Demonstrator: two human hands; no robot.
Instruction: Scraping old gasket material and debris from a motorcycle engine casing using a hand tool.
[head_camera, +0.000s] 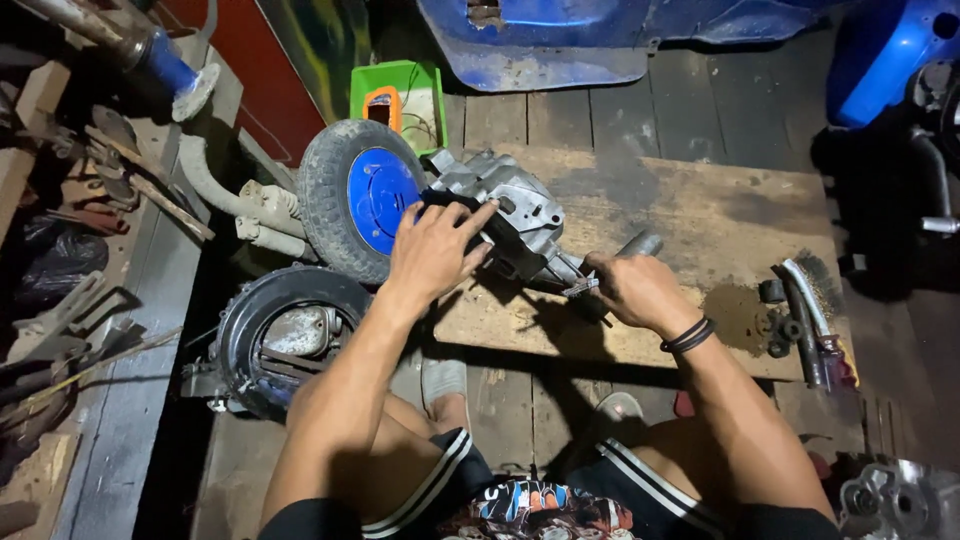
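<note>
Left hand (432, 250) lying spread, fingers wide, pressing down on the grey cast-metal engine casing (510, 215), gripping nothing. Casing resting on the worn wooden board (680, 215) serving as a tabletop, its near end joining the small wheel with a black rubber tyre and blue hub (362, 195), itself overhanging the board's left edge. Right hand (632, 288) curling narrowly around a dark-handled metal tool (628, 252), tool tip meeting the casing's right end; exact kind of tool not discernible. Black band circling the right wrist. Lying on the board's right edge, well apart from both hands: a wire brush with a curved metal handle (805, 290) and several small dark round parts (778, 322). Sitting on the floor beside the left forearm: a second black tyre on a grey hub (275, 335). Standing beyond the wheel: a green plastic tray (420, 85). Showing at the top of view: blue painted body panels (560, 40).
</note>
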